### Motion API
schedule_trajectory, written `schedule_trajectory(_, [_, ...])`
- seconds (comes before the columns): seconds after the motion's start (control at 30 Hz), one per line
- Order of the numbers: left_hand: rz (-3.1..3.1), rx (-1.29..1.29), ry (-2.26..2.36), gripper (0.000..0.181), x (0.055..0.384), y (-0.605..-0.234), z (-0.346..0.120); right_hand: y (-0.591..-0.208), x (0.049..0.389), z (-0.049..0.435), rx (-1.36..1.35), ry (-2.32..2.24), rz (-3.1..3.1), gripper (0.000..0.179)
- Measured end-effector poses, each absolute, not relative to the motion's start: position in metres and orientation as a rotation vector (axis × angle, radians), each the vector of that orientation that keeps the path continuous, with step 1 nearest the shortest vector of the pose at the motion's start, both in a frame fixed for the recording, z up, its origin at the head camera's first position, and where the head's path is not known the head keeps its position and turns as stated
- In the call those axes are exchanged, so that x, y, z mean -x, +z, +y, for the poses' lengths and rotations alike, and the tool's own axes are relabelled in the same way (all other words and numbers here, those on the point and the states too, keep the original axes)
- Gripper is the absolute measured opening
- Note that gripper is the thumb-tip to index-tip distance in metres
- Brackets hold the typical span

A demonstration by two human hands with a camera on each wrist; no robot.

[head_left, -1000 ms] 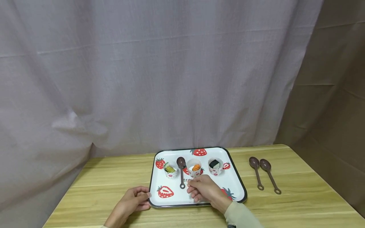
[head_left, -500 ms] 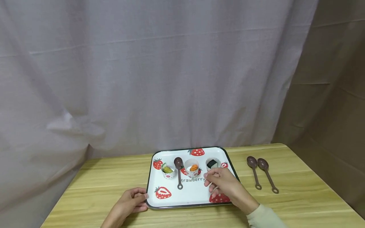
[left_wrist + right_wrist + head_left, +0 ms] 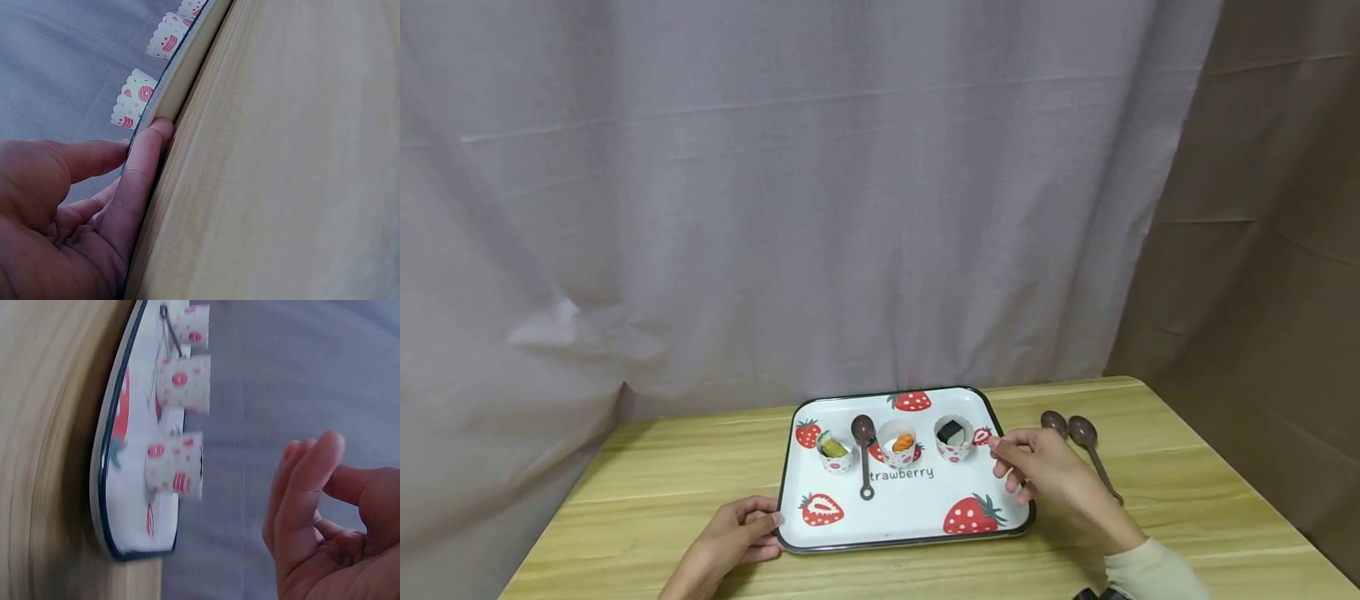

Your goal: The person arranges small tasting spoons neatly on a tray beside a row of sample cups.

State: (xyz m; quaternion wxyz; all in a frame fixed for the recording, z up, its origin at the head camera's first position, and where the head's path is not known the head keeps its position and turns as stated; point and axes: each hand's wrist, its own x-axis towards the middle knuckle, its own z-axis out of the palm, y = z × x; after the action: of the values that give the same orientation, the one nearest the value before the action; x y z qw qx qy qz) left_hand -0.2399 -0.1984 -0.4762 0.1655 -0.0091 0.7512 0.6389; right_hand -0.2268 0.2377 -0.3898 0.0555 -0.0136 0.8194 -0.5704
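Observation:
My left hand [image 3: 735, 533] pinches the near-left corner of a white strawberry-print tray [image 3: 898, 521], thumb on the dark rim and fingers against its outer side, as the left wrist view [image 3: 81, 200] shows. My right hand [image 3: 1052, 468] hangs in the air over the tray's right edge, fingers loosely bent, holding nothing. On the tray a brown spoon [image 3: 865, 462] lies between the left paper cup [image 3: 837, 463], with green food pieces, and the middle paper cup [image 3: 898, 457], with an orange piece. The right paper cup [image 3: 954, 450] contains a black-and-white piece resembling a rice ball.
Two more brown spoons lie on the wooden table [image 3: 1195, 508] right of the tray. My right hand partly covers the nearer spoon [image 3: 1053, 422]; the other spoon [image 3: 1084, 432] shows mostly. A grey curtain [image 3: 850, 208] hangs behind the table.
My right hand has moved right, from above the tray's middle, past the spoon and right cup, to its right edge. My left hand keeps its place at the tray corner; the view has shifted slightly.

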Motion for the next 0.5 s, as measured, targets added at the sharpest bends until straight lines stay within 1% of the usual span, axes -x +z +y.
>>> schedule_trajectory(0.5, [2.094,0.028,1.849,0.042,0.238,-0.476,-0.199,-0.406,0.231,0.303,-0.125,-1.434,2.784,0.022])
